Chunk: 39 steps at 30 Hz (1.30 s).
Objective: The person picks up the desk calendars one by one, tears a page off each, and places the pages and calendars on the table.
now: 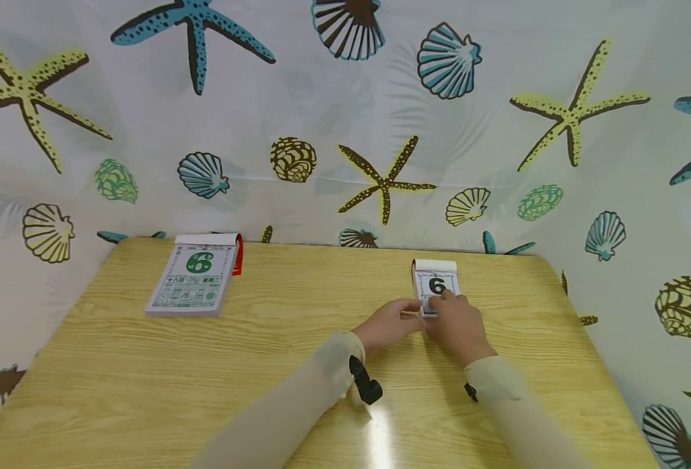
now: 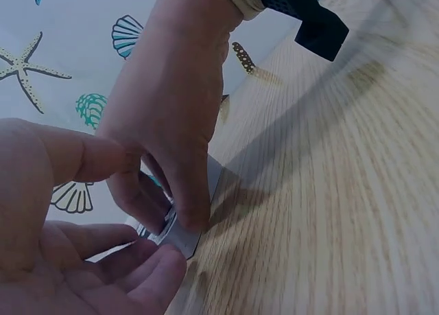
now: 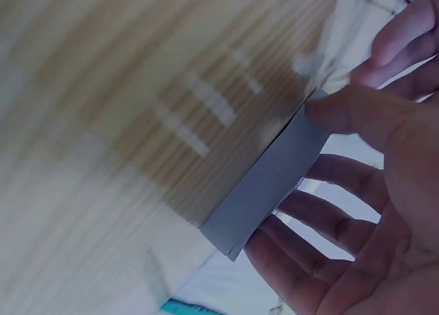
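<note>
A small tear-off calendar (image 1: 437,285) with a black 6 on its top page lies at the right of the table. My right hand (image 1: 458,326) holds its near end, fingertips on the page and thumb at the lower edge. In the right wrist view, the thumb rests near one end of the calendar's thick paper edge (image 3: 267,181), with the fingers over the page side. Beside the lower left corner is my left hand (image 1: 389,324), its fingers loosely bent. The left wrist view shows its fingertips (image 2: 168,260) close to that corner; whether they touch it is unclear.
A larger tear-off calendar (image 1: 195,277) with a green 6 lies at the far left of the wooden table (image 1: 298,286). Behind and beside the table hangs a white cloth (image 1: 333,117) printed with shells and starfish.
</note>
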### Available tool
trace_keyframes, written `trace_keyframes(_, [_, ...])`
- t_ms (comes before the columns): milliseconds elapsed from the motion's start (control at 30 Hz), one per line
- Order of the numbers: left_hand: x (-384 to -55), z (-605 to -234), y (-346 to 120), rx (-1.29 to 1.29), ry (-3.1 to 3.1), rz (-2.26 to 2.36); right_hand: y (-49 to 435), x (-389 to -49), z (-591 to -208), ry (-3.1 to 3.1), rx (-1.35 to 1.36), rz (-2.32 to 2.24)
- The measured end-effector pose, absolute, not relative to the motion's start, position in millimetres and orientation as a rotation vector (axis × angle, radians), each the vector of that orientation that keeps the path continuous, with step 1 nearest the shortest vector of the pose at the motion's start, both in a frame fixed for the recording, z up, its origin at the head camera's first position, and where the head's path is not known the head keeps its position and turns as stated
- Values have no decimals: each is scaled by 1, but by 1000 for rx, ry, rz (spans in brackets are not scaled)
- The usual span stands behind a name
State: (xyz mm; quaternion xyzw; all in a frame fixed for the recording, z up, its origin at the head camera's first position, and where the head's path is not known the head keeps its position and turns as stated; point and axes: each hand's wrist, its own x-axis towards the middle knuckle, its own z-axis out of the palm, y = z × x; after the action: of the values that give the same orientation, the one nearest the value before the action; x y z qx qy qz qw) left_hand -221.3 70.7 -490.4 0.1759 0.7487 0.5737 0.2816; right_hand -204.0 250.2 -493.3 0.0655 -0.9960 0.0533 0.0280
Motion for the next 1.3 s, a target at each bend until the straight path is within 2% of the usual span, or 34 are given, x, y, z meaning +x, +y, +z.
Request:
trace_keyframes(367, [-219, -493, 60, 363, 2134, 1472, 221, -201, -492, -3059, 279, 93])
trace_keyframes(667, [-221, -480, 23, 472, 2222, 1445, 215, -202, -484, -3097, 292, 120])
trace_keyframes(900, [-237, -458, -58, 466, 2594, 1262, 178, -202, -479, -3047, 380, 378])
trace_keyframes(1067, [-261, -457, -142, 243, 2821, 1008, 145, -199, -483, -3048, 500, 561])
trace_keyframes(1300, [-278, -483, -252, -144, 2970, 735, 103, -200, -490, -3024, 696, 680])
